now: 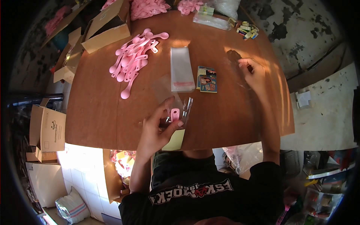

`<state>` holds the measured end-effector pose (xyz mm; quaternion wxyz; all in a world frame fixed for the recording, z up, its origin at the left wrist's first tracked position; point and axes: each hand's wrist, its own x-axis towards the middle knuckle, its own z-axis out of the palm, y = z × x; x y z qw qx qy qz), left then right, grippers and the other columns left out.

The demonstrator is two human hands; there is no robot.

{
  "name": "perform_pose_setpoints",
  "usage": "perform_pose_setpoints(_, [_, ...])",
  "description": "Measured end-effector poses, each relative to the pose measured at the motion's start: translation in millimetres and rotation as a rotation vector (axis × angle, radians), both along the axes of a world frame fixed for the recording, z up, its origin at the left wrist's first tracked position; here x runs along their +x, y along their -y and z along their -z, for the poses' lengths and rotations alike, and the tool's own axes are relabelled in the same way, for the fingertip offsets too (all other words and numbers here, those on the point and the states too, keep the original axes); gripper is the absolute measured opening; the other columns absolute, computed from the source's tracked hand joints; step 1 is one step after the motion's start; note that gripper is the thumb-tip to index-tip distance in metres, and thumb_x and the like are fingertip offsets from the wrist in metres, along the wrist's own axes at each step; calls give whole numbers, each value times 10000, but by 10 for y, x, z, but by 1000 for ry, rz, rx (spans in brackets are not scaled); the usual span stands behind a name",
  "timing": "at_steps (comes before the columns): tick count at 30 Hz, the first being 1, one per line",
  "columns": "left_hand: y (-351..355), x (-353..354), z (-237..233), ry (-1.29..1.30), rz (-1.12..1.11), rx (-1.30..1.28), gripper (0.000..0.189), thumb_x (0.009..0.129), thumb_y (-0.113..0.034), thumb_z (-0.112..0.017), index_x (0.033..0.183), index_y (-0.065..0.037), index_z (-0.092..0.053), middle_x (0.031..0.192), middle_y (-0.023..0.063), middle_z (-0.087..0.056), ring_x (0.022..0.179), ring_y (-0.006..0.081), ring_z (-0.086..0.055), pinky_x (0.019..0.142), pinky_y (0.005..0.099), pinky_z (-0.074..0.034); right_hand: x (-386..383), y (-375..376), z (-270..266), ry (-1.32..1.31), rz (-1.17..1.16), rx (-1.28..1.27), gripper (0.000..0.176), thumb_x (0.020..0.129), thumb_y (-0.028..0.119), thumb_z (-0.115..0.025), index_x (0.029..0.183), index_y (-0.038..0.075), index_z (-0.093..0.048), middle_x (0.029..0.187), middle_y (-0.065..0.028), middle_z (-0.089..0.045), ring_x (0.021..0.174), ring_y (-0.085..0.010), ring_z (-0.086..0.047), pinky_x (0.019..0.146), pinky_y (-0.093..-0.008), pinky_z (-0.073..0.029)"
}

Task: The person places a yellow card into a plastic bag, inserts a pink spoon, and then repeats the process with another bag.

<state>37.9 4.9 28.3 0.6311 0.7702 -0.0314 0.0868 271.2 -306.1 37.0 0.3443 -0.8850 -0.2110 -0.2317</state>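
Note:
My left hand (pixel 159 129) grips a clear plastic bag that holds a pink spoon (pixel 175 114), its handle end with a hole showing, and a pale yellow-green card (pixel 174 140) at the bottom. To the right, my right hand (pixel 255 73) is raised over the table with thumb and fingertips brought together near a thin clear strip (pixel 242 77); whether they hold it is hard to make out. Between the hands lie a stack of clear bags (pixel 182 69) and a small pile of printed cards (pixel 208 80). Many pink spoons (pixel 133 58) are heaped at the left.
Open cardboard boxes (pixel 107 28) stand at the table's back left. Bags of pink items (pixel 148 8), a clear plastic packet (pixel 212 21) and small yellow-green pieces (pixel 247 30) lie along the back edge. Another carton (pixel 52 127) is beyond the table's left edge.

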Motion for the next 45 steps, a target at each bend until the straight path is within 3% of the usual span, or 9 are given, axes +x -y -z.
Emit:
perform_pose_setpoints(4, [65,53,-49,52,3,-98,703,840,-8,-725,1446,-60,-374,950,116,-729,864,171,-716,720,295,-575,-787,-640,-370,-527,-582,144,218,876,212,-734,1042,71,-716,841,1,-663,711,-71,-569,612,-225,-440])
perform_pose_setpoints(6, [83,68,-90,36,21,-49,746,829,-5,-735,1463,-71,-348,954,124,-727,902,175,-710,741,301,-575,-1112,-959,-438,-436,-780,159,232,877,215,-733,1041,55,-701,875,-8,-672,744,-86,-589,643,-232,-451])
perform_pose_setpoints(10, [127,52,-88,76,66,-149,803,807,-26,-768,1476,-61,-326,996,138,-715,963,205,-699,777,312,-573,-1360,-1264,-594,-558,-824,208,161,858,138,-725,939,3,-693,854,-59,-672,813,-136,-634,664,-271,-484])
perform_pose_setpoints(13, [78,33,-132,262,79,-135,875,768,-83,-816,1481,-43,-311,1184,176,-651,1118,265,-639,907,372,-529,-1435,-1329,-983,-31,-780,137,101,788,7,-722,884,11,-693,832,-101,-681,751,-207,-650,698,-303,-506])
perform_pose_setpoints(18, [-85,84,-96,432,-110,106,998,672,-150,-876,1482,-31,-306,1406,191,-482,1288,331,-499,1077,445,-379,-1310,-1477,-933,78,-781,-15,129,767,1,-728,891,-7,-694,835,-103,-687,724,-211,-658,681,-312,-508])
perform_pose_setpoints(23, [-106,147,-240,414,-59,220,802,718,-63,-827,1414,-41,-429,1317,177,-573,1188,276,-588,976,384,-472,-1325,-1599,-946,15,-755,112,123,801,38,-727,909,-16,-704,845,-111,-689,760,-191,-665,695,-286,-503])
perform_pose_setpoints(28, [-86,135,-171,216,-38,-197,595,797,34,-752,1336,-21,-505,1015,97,-721,935,142,-684,818,276,-533,-1280,-1590,-892,-372,-808,351,289,867,216,-740,1021,-24,-693,874,-63,-689,837,-88,-630,711,-258,-502])
perform_pose_setpoints(38, [-39,166,-98,240,-40,-377,602,817,47,-738,1351,9,-461,987,103,-706,939,138,-670,804,257,-529,-1324,-1474,-416,-677,-782,499,159,909,54,-669,1028,-51,-680,921,-80,-686,864,-95,-648,767,-237,-535])
perform_pose_setpoints(45, [-142,158,-103,186,13,-487,288,949,-60,-618,1217,43,-592,1026,106,-701,954,131,-650,830,268,-520,-1369,-1462,-417,-655,-709,480,141,919,40,-647,1007,-63,-687,992,-120,-691,948,-131,-654,813,-250,-543])
